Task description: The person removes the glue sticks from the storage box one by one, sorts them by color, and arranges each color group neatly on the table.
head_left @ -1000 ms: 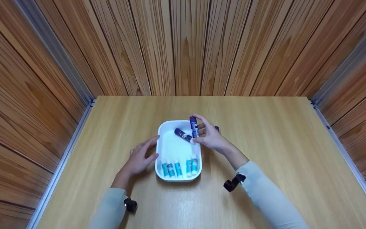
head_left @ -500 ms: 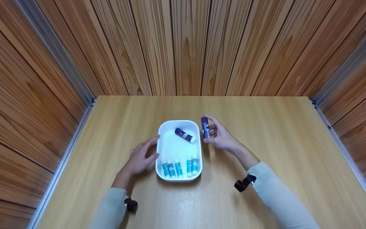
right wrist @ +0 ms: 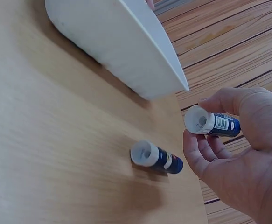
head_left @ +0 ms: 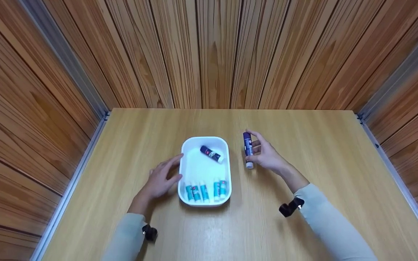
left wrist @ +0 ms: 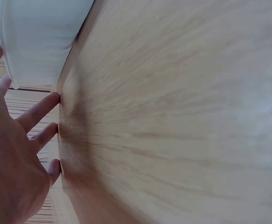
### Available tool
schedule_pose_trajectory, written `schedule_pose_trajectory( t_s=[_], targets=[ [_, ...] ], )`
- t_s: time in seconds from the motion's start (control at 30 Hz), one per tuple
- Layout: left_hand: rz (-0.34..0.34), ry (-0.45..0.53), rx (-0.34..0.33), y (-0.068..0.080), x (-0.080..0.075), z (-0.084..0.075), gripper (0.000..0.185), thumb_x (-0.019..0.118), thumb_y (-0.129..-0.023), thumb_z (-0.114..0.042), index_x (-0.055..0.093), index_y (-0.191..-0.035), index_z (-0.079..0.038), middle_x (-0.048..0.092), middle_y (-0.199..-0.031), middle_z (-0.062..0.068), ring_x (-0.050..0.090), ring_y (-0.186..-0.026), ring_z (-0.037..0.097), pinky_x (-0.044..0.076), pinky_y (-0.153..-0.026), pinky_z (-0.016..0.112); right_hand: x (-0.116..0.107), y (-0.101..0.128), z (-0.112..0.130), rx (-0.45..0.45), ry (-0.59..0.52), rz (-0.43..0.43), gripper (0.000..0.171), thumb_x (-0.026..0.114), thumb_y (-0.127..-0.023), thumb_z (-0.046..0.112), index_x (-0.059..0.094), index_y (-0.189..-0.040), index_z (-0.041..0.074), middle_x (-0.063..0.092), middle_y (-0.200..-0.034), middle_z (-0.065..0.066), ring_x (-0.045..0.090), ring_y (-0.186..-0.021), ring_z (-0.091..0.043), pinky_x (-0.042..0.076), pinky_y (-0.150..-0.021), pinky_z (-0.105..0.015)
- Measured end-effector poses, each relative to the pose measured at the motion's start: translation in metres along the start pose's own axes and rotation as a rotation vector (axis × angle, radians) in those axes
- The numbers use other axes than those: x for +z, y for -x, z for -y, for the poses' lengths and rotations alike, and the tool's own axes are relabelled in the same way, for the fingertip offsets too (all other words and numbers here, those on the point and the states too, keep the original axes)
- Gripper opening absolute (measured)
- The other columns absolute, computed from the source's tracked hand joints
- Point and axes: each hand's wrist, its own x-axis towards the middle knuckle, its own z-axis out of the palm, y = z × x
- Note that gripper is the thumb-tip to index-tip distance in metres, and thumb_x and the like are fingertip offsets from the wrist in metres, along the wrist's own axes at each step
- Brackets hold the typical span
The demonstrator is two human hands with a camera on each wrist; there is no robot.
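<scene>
My right hand (head_left: 269,156) pinches a dark blue glue stick (head_left: 248,143) beside the tray; its white end (right wrist: 198,120) shows in the right wrist view. Below that hand, a second dark blue glue stick (right wrist: 161,159) lies on the table, mostly hidden in the head view. My left hand (head_left: 160,179) touches the left rim of a white tray (head_left: 181,174) with fingers extended. Inside the tray, one dark blue glue stick (head_left: 210,154) lies slanted at the far end. Several turquoise glue sticks (head_left: 204,192) lie along the near end, a gap between two groups.
The wooden table (head_left: 303,145) spreads around the tray. Wood-panelled walls (head_left: 216,54) close off the back and both sides, with metal rails (head_left: 71,188) along the side edges.
My right hand has moved right from over the tray's far right corner, carrying the dark blue glue stick out beside the tray. The left hand and tray stay put.
</scene>
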Motion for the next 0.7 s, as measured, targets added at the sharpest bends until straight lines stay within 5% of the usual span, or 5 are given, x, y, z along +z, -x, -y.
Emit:
schedule_pose_trajectory(
  t_s=[0.7],
  targets=[
    [-0.012,-0.006,0.014,-0.001,0.002,0.002,0.074,0.068,-0.108,-0.05,0.033,-0.173,-0.053,0.046,-0.181,-0.008,0.032,-0.172,0.035,0.018,-0.134,0.073,-0.01,0.001,-0.034,0.077,0.073,-0.028,0.098,0.075,-0.102,-0.002,0.02,-0.18,0.022,0.049,-0.15,-0.031,0.058,-0.128,-0.037,0.053,-0.096,-0.034]
  ],
)
